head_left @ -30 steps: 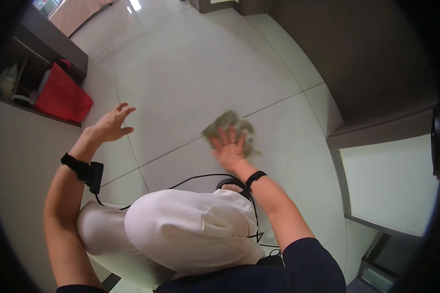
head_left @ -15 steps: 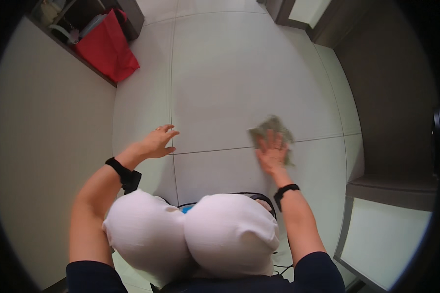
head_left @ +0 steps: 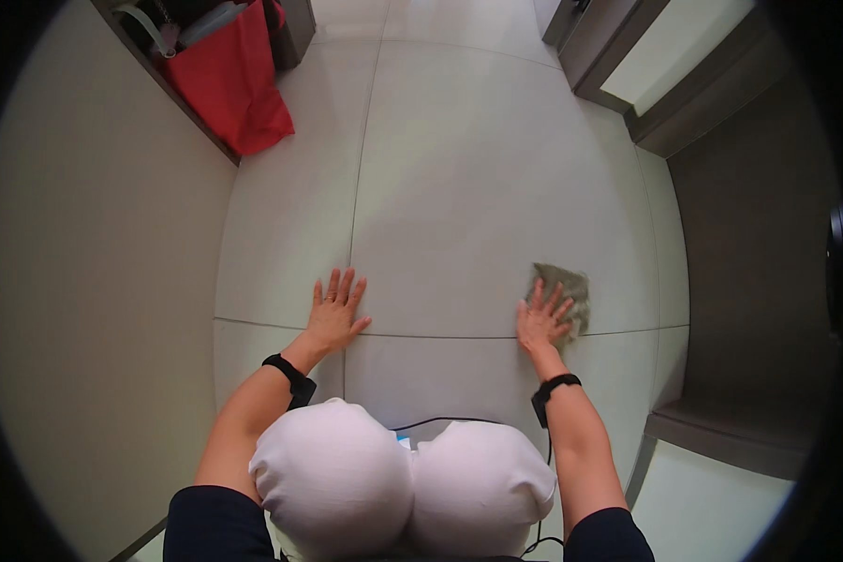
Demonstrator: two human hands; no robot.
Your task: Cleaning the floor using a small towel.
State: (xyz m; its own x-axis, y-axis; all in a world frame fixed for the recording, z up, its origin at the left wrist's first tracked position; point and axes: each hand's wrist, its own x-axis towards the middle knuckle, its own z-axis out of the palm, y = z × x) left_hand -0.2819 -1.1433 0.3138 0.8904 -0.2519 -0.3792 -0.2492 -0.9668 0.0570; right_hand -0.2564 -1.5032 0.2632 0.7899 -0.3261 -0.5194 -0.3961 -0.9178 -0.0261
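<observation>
A grey-green cloth (head_left: 562, 286) lies on the pale tiled floor (head_left: 450, 215), right of the middle. My right hand (head_left: 541, 323) rests flat on its near left part, fingers stretched and spread rather than wrapped round it. Part of the cloth is hidden beneath the palm and fingers. Over to the left, my left hand (head_left: 335, 314) is planted palm down on the bare tiles, beside a dark joint line. Its fingers are spread, a ring shows on one of them, and it holds nothing. Both wrists wear black bands.
My knees in light trousers (head_left: 337, 478) are at the bottom, with a black cable (head_left: 450, 420) near them. A red bag (head_left: 234, 84) stands by a shelf at the far left. A plain panel (head_left: 112, 281) bounds the left side; a dark brown cabinet (head_left: 749, 253) bounds the right.
My left hand has gone from a raised, half-curled pose to flat on the floor with fingers spread. The cloth and my right hand have shifted right. The view has moved too.
</observation>
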